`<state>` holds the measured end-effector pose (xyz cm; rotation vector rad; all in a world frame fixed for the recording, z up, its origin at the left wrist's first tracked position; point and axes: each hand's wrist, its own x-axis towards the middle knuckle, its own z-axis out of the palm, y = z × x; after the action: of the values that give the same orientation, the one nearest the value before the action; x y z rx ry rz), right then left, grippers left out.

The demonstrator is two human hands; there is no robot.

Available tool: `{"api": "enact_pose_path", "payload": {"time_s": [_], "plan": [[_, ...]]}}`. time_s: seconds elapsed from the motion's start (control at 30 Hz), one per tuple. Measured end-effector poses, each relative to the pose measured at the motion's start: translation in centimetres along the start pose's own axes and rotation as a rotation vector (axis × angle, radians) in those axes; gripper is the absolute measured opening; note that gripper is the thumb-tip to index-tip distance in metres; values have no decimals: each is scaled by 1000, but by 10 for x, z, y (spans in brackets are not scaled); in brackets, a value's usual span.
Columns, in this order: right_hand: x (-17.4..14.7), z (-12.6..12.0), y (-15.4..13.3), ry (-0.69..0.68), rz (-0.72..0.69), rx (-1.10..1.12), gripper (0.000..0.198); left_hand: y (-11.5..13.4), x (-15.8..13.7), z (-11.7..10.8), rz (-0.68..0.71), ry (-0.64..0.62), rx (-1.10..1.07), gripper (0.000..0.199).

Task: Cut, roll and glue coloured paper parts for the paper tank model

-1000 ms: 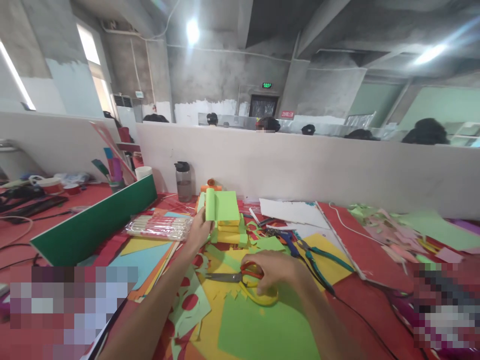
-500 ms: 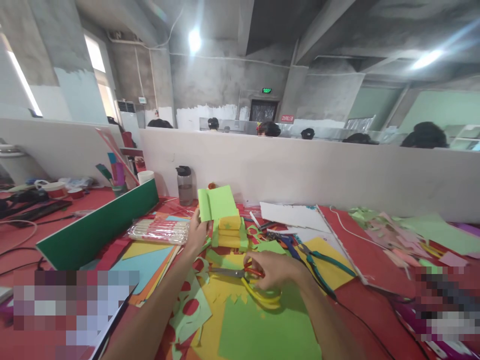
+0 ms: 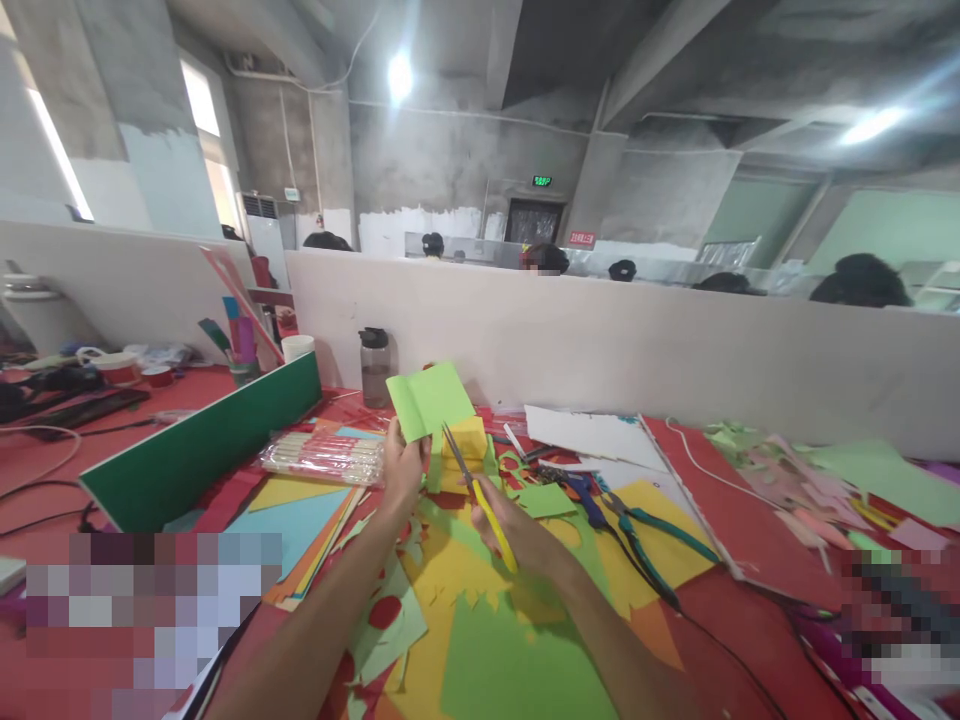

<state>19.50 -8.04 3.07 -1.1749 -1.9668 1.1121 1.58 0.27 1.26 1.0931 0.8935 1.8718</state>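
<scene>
My left hand [image 3: 405, 462] is closed on the lower left corner of a light green paper sheet [image 3: 435, 398], which is folded along its left part and held up. In my right hand [image 3: 504, 515] is a pair of yellow-handled scissors [image 3: 491, 520], fingers wrapped round the handles. Their blades point up and left, close to the sheet's lower edge; I cannot tell whether they touch it. Behind the blades stands a yellow and green paper piece [image 3: 466, 440]. Beneath my hands lie yellow paper [image 3: 427, 580] and a larger green sheet [image 3: 517, 660].
Teal-handled pliers [image 3: 637, 540] and a blue-handled tool [image 3: 589, 500] lie to the right. On the left are a plastic-wrapped bundle of sticks [image 3: 322, 458] and a green board [image 3: 210, 440]. A water bottle [image 3: 375, 368] stands by the white partition [image 3: 600, 340]. Paper scraps [image 3: 810, 480] lie far right.
My right hand has raised the scissors from the yellow paper, turning the blades upward toward the light green sheet. The sheet has tilted, and its rolled left edge has opened out.
</scene>
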Motion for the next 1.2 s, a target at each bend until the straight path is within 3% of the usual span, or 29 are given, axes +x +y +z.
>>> {"api": "enact_pose_path", "payload": {"time_s": [0.23, 0.63, 1.2], "plan": [[-7, 8, -15, -37, 52, 21, 41, 0, 2, 1, 36, 65, -142, 17], [4, 25, -2, 80, -58, 145, 40, -2, -16, 15, 12, -104, 25, 19], [6, 25, -3, 122, -29, 131, 41, 1, -22, 18, 34, -122, 63, 10]]}}
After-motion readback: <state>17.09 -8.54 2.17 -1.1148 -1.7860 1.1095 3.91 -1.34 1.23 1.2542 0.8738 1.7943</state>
